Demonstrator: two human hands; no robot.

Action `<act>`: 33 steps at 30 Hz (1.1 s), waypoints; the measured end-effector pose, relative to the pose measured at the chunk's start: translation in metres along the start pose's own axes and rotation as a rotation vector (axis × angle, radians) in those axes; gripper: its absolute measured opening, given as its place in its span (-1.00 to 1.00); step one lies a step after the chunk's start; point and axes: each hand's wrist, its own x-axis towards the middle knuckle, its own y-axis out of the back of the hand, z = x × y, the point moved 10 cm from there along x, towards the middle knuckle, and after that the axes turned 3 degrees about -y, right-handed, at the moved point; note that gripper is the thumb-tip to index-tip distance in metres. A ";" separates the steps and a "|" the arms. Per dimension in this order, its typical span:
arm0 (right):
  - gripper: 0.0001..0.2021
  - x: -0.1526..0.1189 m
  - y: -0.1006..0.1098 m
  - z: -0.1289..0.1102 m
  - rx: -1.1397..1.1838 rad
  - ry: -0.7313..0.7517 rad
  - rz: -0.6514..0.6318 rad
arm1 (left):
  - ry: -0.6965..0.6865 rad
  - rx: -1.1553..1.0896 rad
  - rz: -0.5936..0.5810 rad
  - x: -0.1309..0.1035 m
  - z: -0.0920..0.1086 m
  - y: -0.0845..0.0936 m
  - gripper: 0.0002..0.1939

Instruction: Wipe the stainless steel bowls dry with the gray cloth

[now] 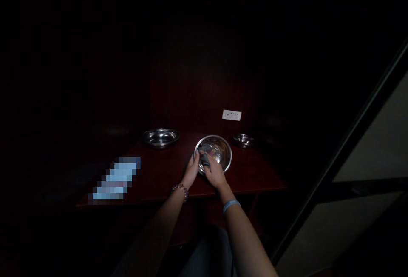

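Observation:
A shiny metal bowl [225, 158] is tilted toward me above the front part of a dark red table. My left hand [191, 170] grips the bowl by its left rim, fingers closed on it. Inside the bowl, my right hand [214, 172] presses a dark grey cloth [205, 158] against the inner wall, its fingers bunched around the fabric. A small red and yellow patch shows in the bowl beside the fingers; I cannot tell whether it is a label or a reflection. A beaded bracelet is on my left wrist and a light blue band on my right.
On the red table [153, 170], a wide metal basin [161, 138] stands at the back left and a smaller metal bowl [244, 141] at the back right. A pixelated bluish patch [117, 179] covers something at the left. A white socket plate [231, 115] is on the back wall.

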 end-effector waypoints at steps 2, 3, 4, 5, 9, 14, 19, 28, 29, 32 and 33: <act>-0.46 -0.001 -0.001 0.004 -0.049 -0.043 0.002 | 0.022 0.005 0.027 0.001 -0.004 0.005 -0.47; -0.51 -0.002 -0.001 0.006 -0.088 -0.070 0.004 | 0.029 0.004 0.045 0.001 -0.004 0.007 -0.46; -0.55 -0.002 -0.001 0.008 -0.132 -0.093 0.006 | 0.031 0.001 0.063 0.001 -0.004 0.009 -0.46; -0.59 -0.003 -0.001 0.010 -0.178 -0.114 0.009 | 0.028 -0.004 0.082 0.001 -0.003 0.011 -0.47; -0.72 -0.004 0.005 0.015 -0.330 -0.214 0.056 | 0.013 0.000 0.120 -0.002 0.005 0.013 -0.48; -0.78 -0.004 0.011 0.014 -0.401 -0.255 0.097 | -0.054 0.046 0.102 -0.003 0.014 0.010 -0.51; -0.80 -0.004 0.011 0.017 -0.371 -0.229 0.108 | -0.080 0.009 0.147 -0.001 0.014 0.015 -0.48; -0.51 -0.006 0.018 0.015 -0.083 -0.070 0.197 | -0.055 -0.162 0.287 0.004 -0.004 0.036 -0.43; -0.51 -0.007 0.023 0.014 -0.063 -0.065 0.225 | -0.049 -0.173 0.295 0.004 -0.006 0.037 -0.42; -0.51 -0.012 0.039 0.018 -0.058 -0.127 0.333 | -0.049 -0.178 0.308 0.003 -0.004 0.038 -0.41; -0.51 -0.014 0.043 0.021 -0.068 -0.166 0.364 | -0.058 -0.171 0.309 0.002 -0.002 0.038 -0.40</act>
